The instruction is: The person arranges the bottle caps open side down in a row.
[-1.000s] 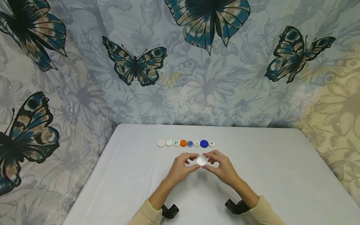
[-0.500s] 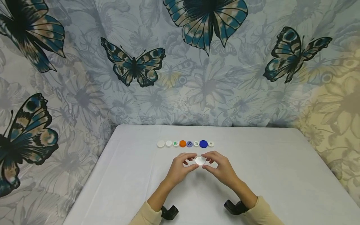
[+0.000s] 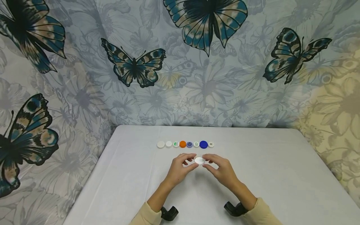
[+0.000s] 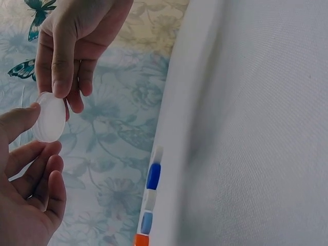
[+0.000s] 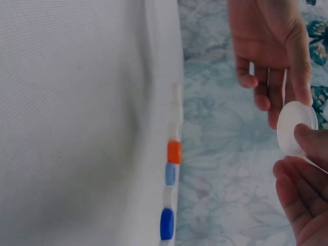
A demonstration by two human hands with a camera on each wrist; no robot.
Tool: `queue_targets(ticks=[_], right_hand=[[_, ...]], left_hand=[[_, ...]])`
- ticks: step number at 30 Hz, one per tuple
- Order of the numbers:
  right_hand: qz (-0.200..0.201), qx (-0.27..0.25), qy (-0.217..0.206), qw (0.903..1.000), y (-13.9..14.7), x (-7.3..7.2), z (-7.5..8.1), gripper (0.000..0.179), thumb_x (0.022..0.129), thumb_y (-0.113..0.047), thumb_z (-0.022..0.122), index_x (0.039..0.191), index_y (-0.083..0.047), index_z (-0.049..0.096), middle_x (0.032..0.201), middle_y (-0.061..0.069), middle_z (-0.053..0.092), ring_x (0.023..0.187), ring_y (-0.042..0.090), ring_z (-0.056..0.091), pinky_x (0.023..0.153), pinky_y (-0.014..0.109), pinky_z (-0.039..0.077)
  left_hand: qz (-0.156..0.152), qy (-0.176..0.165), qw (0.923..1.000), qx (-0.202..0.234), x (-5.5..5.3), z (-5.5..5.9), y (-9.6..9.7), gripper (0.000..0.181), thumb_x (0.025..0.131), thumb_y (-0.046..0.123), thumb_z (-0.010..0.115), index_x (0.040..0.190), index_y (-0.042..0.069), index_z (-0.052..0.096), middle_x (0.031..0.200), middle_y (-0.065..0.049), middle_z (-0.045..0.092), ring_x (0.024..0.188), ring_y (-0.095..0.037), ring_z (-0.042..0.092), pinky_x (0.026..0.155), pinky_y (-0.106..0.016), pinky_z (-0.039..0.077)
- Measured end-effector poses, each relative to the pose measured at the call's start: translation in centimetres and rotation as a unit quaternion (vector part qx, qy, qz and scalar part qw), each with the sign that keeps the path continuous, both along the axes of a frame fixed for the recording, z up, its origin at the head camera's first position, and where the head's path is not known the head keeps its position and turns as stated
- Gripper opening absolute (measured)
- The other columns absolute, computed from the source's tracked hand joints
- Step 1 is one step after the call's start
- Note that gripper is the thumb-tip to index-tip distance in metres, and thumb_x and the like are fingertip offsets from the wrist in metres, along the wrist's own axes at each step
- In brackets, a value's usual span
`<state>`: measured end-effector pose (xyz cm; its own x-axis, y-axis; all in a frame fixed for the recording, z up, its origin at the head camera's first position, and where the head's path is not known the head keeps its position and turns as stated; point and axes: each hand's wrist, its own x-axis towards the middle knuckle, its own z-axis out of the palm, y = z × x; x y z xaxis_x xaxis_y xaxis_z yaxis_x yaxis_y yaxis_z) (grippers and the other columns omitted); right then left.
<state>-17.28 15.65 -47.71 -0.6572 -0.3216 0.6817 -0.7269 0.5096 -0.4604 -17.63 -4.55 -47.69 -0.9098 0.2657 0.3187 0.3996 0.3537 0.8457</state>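
Note:
A round white bottle cap (image 3: 199, 160) is held up over the table between both hands, its pale face tipped toward the head camera. My left hand (image 3: 180, 168) pinches its left edge with thumb and fingers. From the opposite side my right hand (image 3: 223, 170) pinches it the same way. In the left wrist view the cap (image 4: 50, 118) stands on edge, with the left thumb (image 4: 23, 122) against its rim. The right wrist view has the right thumb (image 5: 310, 138) lying across the cap (image 5: 289, 123).
Behind the hands runs a straight row of caps on the white-covered table (image 3: 126, 175): several white ones, an orange cap (image 3: 182, 144), a light blue cap (image 3: 189, 144) and a dark blue cap (image 3: 203, 144). A butterfly-patterned cloth (image 3: 197, 93) hangs behind.
The white cap has shifted slightly left and tilted, its outline going from nearly round to a flatter oval. Both hands stay almost in place; the row of caps is unchanged.

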Motion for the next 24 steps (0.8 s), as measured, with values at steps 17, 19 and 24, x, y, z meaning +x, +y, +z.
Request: queue_targets(ticks=[17,19,24], right_hand=[[-0.017,-0.035,0.011,0.9992,-0.31,0.14,-0.34,0.03,0.074,0.01,0.076,0.102,0.001,0.073,0.087,0.004,0.071,0.073,0.012,0.062,0.067,0.012,0.05],[-0.009,-0.045,0.004,0.999,-0.33,0.19,-0.34,0.032,0.074,0.012,0.075,0.105,0.003,0.072,0.083,0.004,0.071,0.07,0.01,0.063,0.066,0.011,0.049],[0.004,-0.055,-0.013,0.9984,-0.37,0.31,-0.43,0.038,0.074,0.012,0.075,0.11,0.003,0.069,0.079,0.003,0.072,0.067,0.008,0.064,0.067,0.009,0.05]], left_hand=[[0.023,-0.001,0.9996,0.017,0.16,0.11,0.26,0.028,0.092,0.027,0.067,0.112,0.007,0.073,0.097,-0.005,0.073,0.089,-0.016,0.063,0.077,-0.023,0.053],[0.03,0.003,0.9993,0.02,0.16,0.11,0.29,0.026,0.092,0.026,0.068,0.109,0.007,0.074,0.096,-0.004,0.074,0.089,-0.015,0.063,0.076,-0.023,0.053],[0.043,0.007,0.9987,0.027,0.13,-0.12,0.39,0.023,0.091,0.025,0.069,0.104,0.008,0.076,0.089,-0.003,0.074,0.084,-0.011,0.06,0.073,-0.021,0.051]])
